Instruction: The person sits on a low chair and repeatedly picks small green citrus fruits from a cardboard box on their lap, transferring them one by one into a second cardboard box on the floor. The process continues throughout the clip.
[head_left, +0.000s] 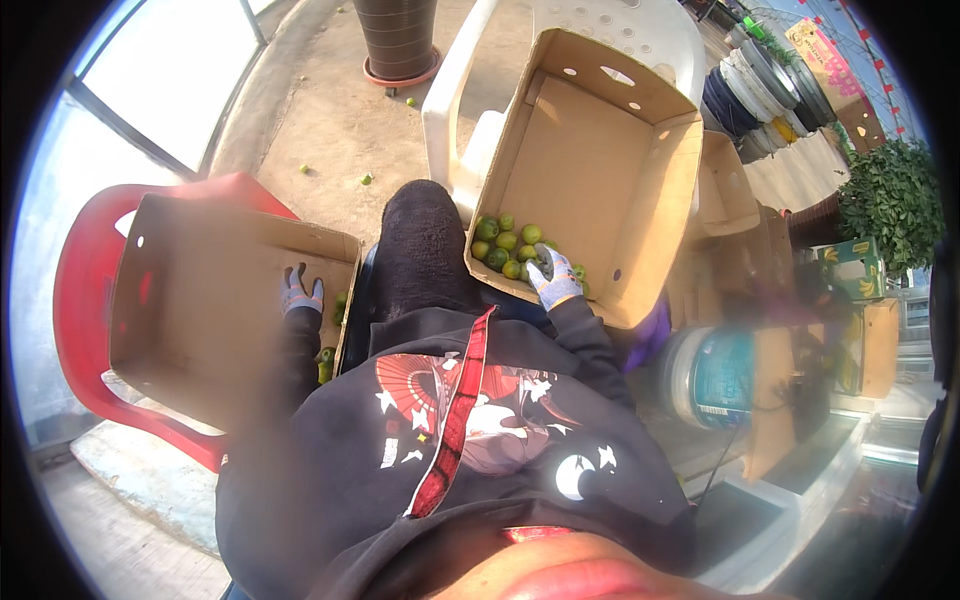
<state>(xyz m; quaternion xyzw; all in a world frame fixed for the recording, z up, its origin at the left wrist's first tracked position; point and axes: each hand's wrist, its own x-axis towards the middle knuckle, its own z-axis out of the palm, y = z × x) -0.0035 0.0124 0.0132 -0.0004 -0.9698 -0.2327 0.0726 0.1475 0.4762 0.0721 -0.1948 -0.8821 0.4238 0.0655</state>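
My right hand (553, 276), in a grey and orange work glove, reaches into a large cardboard box (592, 150) on a white plastic chair. Its fingers are at a cluster of small green round fruits (506, 241) in the near left corner; whether it grips one cannot be told. Over the other cardboard box (202, 300), on a red plastic chair, is my left hand (302, 291), gloved alike, fingers apart and nothing seen in them. A few green fruits (325, 364) lie along that box's right side, partly hidden by my sleeve.
A brown plant pot (397, 37) stands on a saucer ahead, with several loose green fruits (366, 179) on the floor. At the right are a blue-labelled bucket (712, 377), a smaller cardboard box (724, 187), stacked buckets (757, 82) and a leafy plant (892, 199). A smear blurs part of the left.
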